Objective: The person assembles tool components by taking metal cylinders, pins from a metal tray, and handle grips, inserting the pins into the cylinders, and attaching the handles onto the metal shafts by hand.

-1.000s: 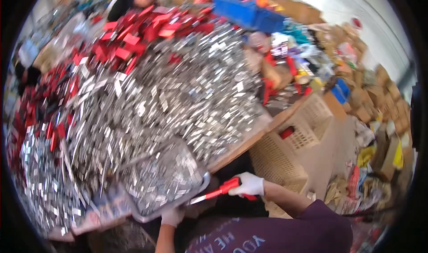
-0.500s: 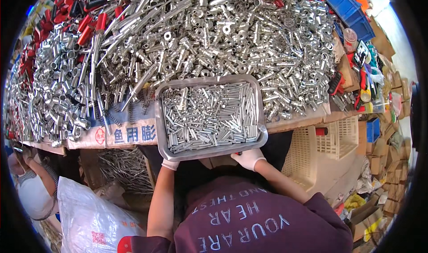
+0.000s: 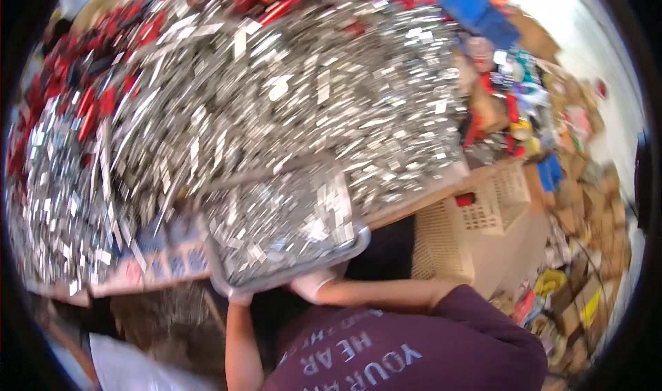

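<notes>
Work is centring on a shallow grey tray (image 3: 303, 266), which is sitting at the near edge of the tabletop (image 3: 427, 195) and jutting out past it toward the person. Small metal pieces (image 3: 276, 218) are covering much of its floor, though blur is hiding their shapes. The left hand (image 3: 240, 298) is showing at the tray's near left corner, and the right hand (image 3: 316, 285), in what is looking like a pale glove, is showing just below the middle of the near rim. The tray is hiding the fingers of both, so how far open either grip is, and whether it is holding anything, I cannot tell; nor is it clear how much weight the tabletop is bearing. Judging by the placement, the step in hand is steadying or positioning the loaded tray. Any move of it is probably calling for firm support on both sides and a level rim, since loose pieces could be sliding over the edge. Beyond the tray, a broad heap of shiny metal parts (image 3: 296, 101) is spreading across the tabletop, with a cream crate (image 3: 441, 243) standing below its edge to the right.
</notes>
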`<action>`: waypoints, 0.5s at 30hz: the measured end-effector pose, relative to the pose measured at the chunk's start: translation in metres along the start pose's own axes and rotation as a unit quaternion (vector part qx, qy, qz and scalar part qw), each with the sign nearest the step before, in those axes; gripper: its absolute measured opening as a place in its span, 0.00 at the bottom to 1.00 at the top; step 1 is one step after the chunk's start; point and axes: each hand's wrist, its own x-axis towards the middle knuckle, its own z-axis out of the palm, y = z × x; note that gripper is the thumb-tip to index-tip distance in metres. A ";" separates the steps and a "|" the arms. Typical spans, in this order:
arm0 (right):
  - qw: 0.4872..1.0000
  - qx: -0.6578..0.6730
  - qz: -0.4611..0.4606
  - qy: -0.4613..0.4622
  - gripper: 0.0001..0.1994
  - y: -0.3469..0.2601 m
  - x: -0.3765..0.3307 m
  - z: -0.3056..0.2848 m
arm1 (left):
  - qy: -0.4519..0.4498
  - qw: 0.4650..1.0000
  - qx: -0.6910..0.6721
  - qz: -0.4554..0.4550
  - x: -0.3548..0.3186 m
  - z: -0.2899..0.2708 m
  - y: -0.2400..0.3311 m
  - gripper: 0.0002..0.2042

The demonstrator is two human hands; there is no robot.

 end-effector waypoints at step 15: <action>0.968 0.220 -0.044 0.111 0.27 0.059 -0.009 0.026 | -0.346 0.636 0.649 0.232 0.017 0.087 -0.127 0.33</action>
